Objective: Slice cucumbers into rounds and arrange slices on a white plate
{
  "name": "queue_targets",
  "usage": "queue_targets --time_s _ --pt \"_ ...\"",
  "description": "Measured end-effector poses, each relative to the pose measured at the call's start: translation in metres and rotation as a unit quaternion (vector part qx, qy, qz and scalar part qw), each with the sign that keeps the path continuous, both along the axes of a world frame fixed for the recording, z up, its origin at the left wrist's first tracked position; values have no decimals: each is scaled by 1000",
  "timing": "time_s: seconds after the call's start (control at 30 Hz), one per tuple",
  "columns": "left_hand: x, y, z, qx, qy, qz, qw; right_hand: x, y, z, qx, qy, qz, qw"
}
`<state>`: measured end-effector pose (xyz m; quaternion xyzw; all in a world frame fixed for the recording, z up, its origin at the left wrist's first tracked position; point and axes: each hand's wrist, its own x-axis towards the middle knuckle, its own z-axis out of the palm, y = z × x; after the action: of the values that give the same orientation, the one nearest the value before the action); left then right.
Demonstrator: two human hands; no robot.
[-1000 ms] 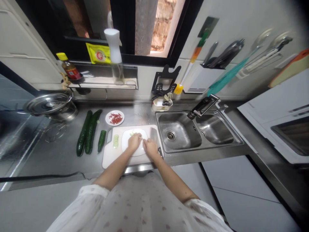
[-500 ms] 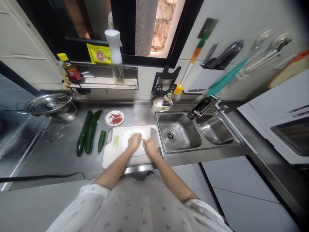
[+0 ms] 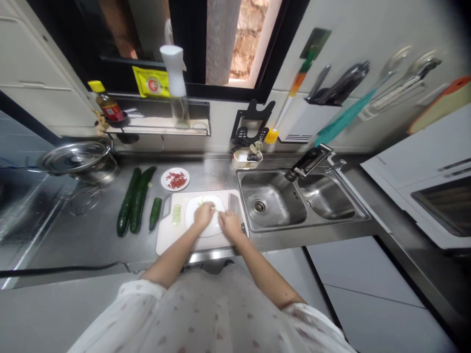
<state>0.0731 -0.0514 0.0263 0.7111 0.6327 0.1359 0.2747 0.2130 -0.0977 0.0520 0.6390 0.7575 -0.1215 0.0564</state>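
Currently, in the head view, holds left hand [image 3: 203, 215] and right hand [image 3: 230, 225] close together over a square plate [image 3: 189, 215] on the middle of a cutting board [image 3: 167, 241]. Curls the fingers of both inward, tips nearly meeting; cannot tell whether grasping anything at so small a size. Has green pieces [image 3: 200, 201] on the plate just beyond the left hand, pale slices [image 3: 176, 214] in a row on the board's left part, a short cucumber [image 3: 155, 214] just left of the board, two long cucumbers [image 3: 142, 201] farther left, and a sink [image 3: 275, 208] just to its right.
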Motion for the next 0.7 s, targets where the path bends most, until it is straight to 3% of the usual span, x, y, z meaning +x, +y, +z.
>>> queue_targets --time_s 0.27,0.7 --pt "-29 -24 1 32 -51 34 998 3 -29 2 45 38 13 998" --pt "-86 -73 7 53 -110 136 983 -27 -52 2 105 90 99 985"
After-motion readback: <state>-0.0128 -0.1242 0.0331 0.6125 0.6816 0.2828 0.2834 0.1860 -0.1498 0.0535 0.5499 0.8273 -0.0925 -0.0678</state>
